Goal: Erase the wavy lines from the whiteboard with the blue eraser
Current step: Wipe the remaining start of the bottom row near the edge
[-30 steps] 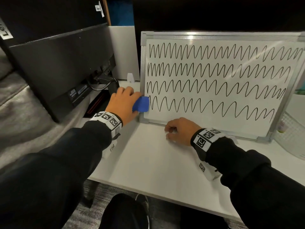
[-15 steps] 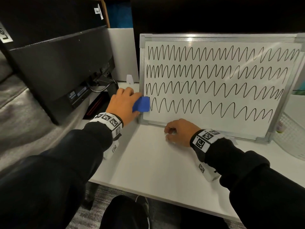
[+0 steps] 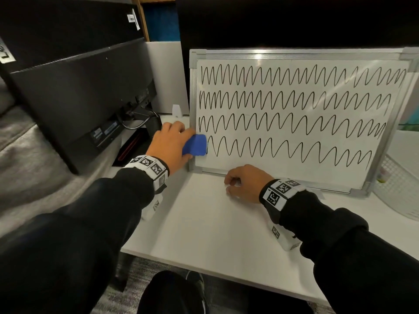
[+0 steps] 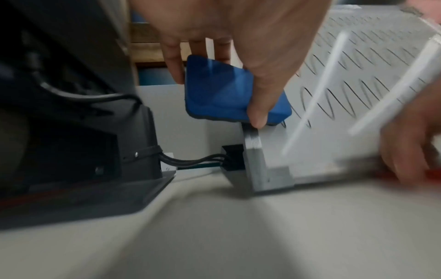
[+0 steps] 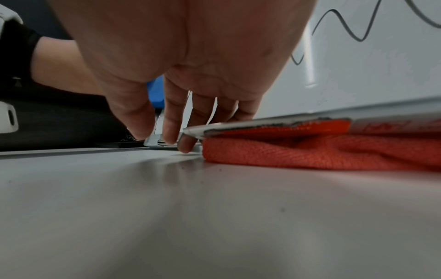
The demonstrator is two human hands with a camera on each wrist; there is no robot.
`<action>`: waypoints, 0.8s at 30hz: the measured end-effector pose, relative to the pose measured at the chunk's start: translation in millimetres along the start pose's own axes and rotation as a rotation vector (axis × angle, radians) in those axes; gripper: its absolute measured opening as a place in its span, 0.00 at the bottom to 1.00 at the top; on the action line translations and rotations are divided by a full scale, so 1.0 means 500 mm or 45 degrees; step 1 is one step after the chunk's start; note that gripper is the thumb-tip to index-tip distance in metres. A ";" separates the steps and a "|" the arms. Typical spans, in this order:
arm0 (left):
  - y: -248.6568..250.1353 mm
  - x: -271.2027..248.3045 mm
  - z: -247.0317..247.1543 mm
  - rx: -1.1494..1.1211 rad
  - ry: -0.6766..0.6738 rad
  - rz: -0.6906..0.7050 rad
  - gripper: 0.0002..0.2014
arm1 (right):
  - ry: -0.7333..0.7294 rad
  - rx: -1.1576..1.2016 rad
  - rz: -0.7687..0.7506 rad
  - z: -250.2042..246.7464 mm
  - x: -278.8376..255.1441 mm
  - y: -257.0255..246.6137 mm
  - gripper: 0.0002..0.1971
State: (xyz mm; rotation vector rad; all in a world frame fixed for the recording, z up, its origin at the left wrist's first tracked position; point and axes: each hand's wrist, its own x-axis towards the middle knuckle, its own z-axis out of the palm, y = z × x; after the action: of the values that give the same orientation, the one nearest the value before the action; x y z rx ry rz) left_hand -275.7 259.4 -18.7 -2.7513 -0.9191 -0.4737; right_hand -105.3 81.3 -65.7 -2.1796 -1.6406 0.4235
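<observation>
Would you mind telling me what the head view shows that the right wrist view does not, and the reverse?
Only the head view shows all four rows of wavy lines on the whiteboard, the left hand gripping the blue eraser at the start of the bottom row, and the monitor's back. Only the right wrist view shows an orange cloth under the board's bottom edge, near the right hand's fingers. Both show the right hand, the eraser, the board and the white table.
</observation>
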 end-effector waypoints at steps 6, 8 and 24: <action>0.005 -0.004 0.008 0.003 -0.038 0.058 0.31 | -0.009 -0.018 -0.004 0.000 -0.001 0.000 0.06; -0.001 -0.001 0.001 -0.051 0.011 -0.060 0.31 | -0.014 -0.012 -0.002 -0.001 -0.001 0.000 0.06; -0.004 -0.002 -0.004 -0.007 0.018 -0.057 0.31 | -0.018 -0.023 -0.013 -0.003 -0.002 -0.002 0.06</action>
State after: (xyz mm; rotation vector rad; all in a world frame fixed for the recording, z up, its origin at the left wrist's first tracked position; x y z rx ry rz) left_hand -278.2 259.9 -17.1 -2.7335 -0.9796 -0.5033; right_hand -105.6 80.4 -64.1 -2.1852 -1.6681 0.4234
